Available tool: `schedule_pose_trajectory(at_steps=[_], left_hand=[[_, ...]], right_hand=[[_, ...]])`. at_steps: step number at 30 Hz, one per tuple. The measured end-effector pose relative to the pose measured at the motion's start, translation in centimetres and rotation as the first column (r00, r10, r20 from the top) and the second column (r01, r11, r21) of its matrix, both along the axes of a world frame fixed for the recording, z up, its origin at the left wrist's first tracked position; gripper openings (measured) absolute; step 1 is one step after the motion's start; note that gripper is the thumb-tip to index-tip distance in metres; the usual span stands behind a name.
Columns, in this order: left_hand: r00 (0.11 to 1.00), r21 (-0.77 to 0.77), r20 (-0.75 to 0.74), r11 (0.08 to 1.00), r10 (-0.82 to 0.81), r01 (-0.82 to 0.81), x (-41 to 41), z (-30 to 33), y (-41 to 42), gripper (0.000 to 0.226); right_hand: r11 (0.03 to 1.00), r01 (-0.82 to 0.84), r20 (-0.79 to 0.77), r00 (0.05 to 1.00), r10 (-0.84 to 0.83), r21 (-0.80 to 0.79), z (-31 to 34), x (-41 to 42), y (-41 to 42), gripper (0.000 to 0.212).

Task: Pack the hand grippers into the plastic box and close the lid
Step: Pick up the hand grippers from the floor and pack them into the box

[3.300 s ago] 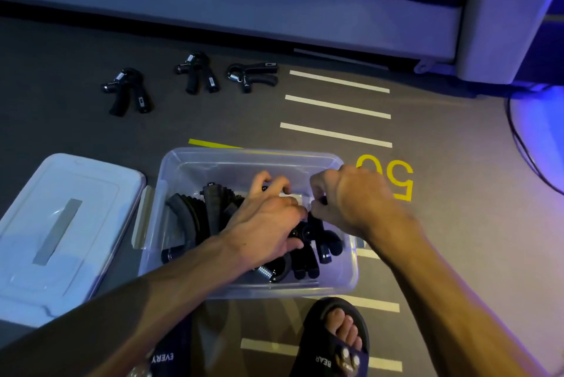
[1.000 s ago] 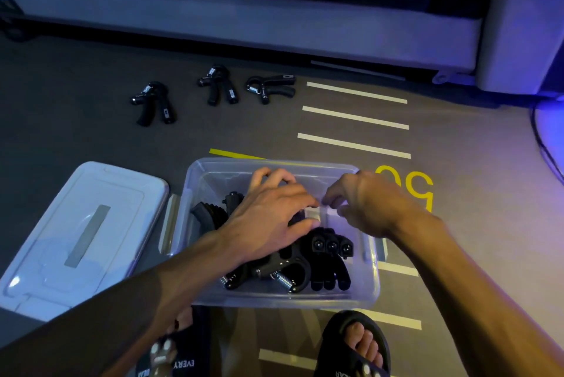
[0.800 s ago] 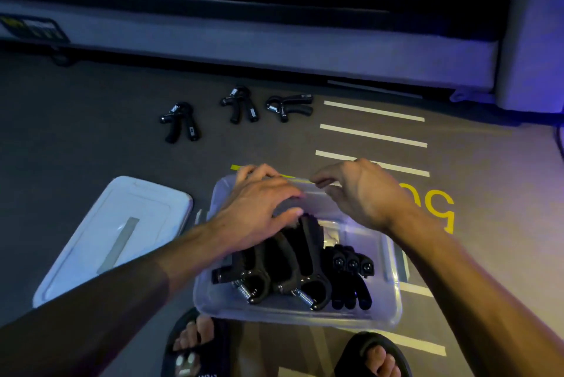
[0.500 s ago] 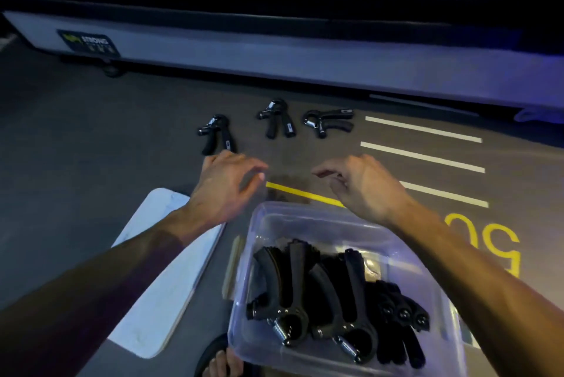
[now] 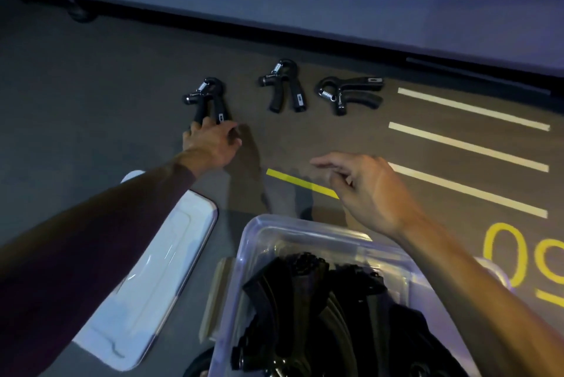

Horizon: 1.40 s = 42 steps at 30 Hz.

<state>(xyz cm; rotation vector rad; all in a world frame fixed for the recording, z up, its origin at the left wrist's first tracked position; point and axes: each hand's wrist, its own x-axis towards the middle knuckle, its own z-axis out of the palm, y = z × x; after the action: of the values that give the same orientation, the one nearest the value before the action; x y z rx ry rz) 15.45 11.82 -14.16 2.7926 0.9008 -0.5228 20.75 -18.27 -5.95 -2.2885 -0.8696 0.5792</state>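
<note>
Floor (image 5: 91, 77) of dark grey carries three black hand grippers in a row at about twelve o'clock from the clear plastic box (image 5: 253, 242). The left hand (image 5: 210, 144) reaches to eleven o'clock and its fingers curl over the handle ends of the left gripper (image 5: 207, 102), touching them; whether the grip has fully closed I cannot tell. The middle gripper (image 5: 283, 86) lies with its handles pointing toward the person, and the right gripper (image 5: 348, 94) lies on its side with handles pointing to three o'clock; both are untouched. The right hand (image 5: 372, 193) hovers above the floor just beyond the box's far rim, fingers loosely spread and holding nothing. Inside the box sit several more black grippers (image 5: 320, 300), packed close together. The white lid (image 5: 152, 269) lies flat on the floor at nine o'clock from the box, beside it, partly under the left forearm.
</note>
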Motion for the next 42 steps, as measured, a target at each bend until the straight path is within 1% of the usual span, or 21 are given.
schedule_pose_trajectory(at_steps=[4, 6, 9, 12, 14, 15, 16, 18, 20, 22, 23, 24, 26, 29, 31, 33, 35, 37, 39, 42], left_hand=[[1.0, 0.016, -0.009, 1.0, 0.015, -0.015, 1.0, -0.9, 0.5, 0.052], [1.0, 0.011, 0.018, 1.0, 0.023, -0.024, 1.0, -0.9, 0.6, 0.048], [0.993, -0.036, 0.118, 0.999, 0.019, -0.015, 0.3, -0.1, 0.1, 0.036], [0.958, -0.117, 0.287, 0.993, 0.023, 0.011, -0.6, 1.6, -0.9, 0.021], [0.902, -0.214, 0.418, 0.977, 0.105, -0.014, -1.0, 3.4, -1.6, 0.014], [0.859, -0.289, 0.479, 0.957, 0.18, -0.039, -1.2, 4.5, -1.9, 0.01], [0.807, -0.378, 0.525, 0.924, 0.27, -0.062, -1.4, 5.7, -2.1, 0.007], [0.714, -0.55, 0.558, 0.833, 0.423, -0.063, -2.3, 8.5, -3.0, 0.007], [0.629, -0.663, 0.588, 0.748, 0.508, 0.016, -3.5, 11.3, -4.7, 0.011], [0.565, -0.716, 0.623, 0.685, 0.542, 0.133, -4.6, 14.1, -7.0, 0.015], [0.55, -0.73, 0.628, 0.662, 0.551, 0.172, -5.2, 15.4, -8.3, 0.014], [0.547, -0.745, 0.621, 0.639, 0.561, 0.191, -5.9, 16.7, -9.7, 0.013], [0.57, -0.796, 0.57, 0.571, 0.592, 0.203, -7.2, 18.4, -12.0, 0.011], [0.612, -0.865, 0.477, 0.46, 0.631, 0.2, -8.9, 19.8, -14.8, 0.015], [0.634, -0.901, 0.419, 0.383, 0.65, 0.203, -9.9, 20.4, -16.3, 0.018], [0.637, -0.927, 0.373, 0.301, 0.674, 0.224, -10.7, 20.7, -17.5, 0.02], [0.635, -0.939, 0.343, 0.251, 0.692, 0.233, -11.5, 20.7, -18.2, 0.021], [0.64, -0.945, 0.326, 0.228, 0.696, 0.234, -12.2, 20.5, -18.6, 0.023], [0.644, -0.941, 0.339, 0.238, 0.686, 0.242, -12.6, 20.3, -18.6, 0.024], [0.631, -0.914, 0.406, 0.294, 0.661, 0.28, -12.8, 19.9, -17.9, 0.022]], right_hand=[[1.0, -0.007, -0.007, 1.0, 0.007, 0.0, -0.3, 0.2, -0.3, 0.031], [1.0, -0.008, -0.01, 1.0, 0.008, -0.001, -0.1, 0.1, -0.4, 0.03], [1.0, -0.01, -0.009, 1.0, 0.01, 0.005, 0.6, -0.3, -0.6, 0.03], [1.0, -0.004, -0.014, 1.0, 0.004, 0.025, 1.5, -1.0, -0.9, 0.03], [0.999, 0.005, -0.013, 1.0, -0.005, 0.038, 2.2, -1.5, -1.1, 0.03], [0.999, 0.009, -0.013, 1.0, -0.008, 0.045, 2.6, -1.8, -1.3, 0.03], [0.998, 0.012, -0.014, 1.0, -0.011, 0.054, 3.0, -2.1, -1.4, 0.03], [0.996, 0.025, -0.013, 1.0, -0.024, 0.085, 4.1, -2.9, -1.8, 0.03], [0.989, 0.051, -0.01, 0.999, -0.05, 0.14, 5.3, -3.8, -2.1, 0.03], [0.971, 0.084, 0.0, 0.996, -0.086, 0.224, 6.5, -4.9, -2.3, 0.03], [0.96, 0.098, 0.013, 0.994, -0.105, 0.262, 7.1, -5.4, -2.3, 0.03], [0.95, 0.108, 0.03, 0.992, -0.122, 0.293, 7.6, -5.8, -2.2, 0.031], [0.939, 0.12, 0.068, 0.986, -0.149, 0.322, 8.5, -6.6, -2.1, 0.037], [0.953, 0.096, 0.123, 0.983, -0.137, 0.289, 9.0, -7.6, -2.1, 0.053], [0.964, 0.068, 0.181, 0.976, -0.117, 0.258, 8.9, -8.4, -2.2, 0.06], [0.974, 0.051, 0.268, 0.957, -0.111, 0.22, 8.7, -9.0, -2.4, 0.059], [0.982, 0.038, 0.326, 0.94, -0.098, 0.186, 8.4, -9.4, -2.6, 0.049], [0.978, 0.015, 0.36, 0.929, -0.091, 0.207, 7.9, -9.6, -2.9, 0.029], [0.962, -0.01, 0.394, 0.913, -0.102, 0.273, 7.6, -9.7, -3.3, 0.015], [0.945, -0.047, 0.408, 0.908, -0.095, 0.324, 8.0, -9.5, -4.3, 0.017]])
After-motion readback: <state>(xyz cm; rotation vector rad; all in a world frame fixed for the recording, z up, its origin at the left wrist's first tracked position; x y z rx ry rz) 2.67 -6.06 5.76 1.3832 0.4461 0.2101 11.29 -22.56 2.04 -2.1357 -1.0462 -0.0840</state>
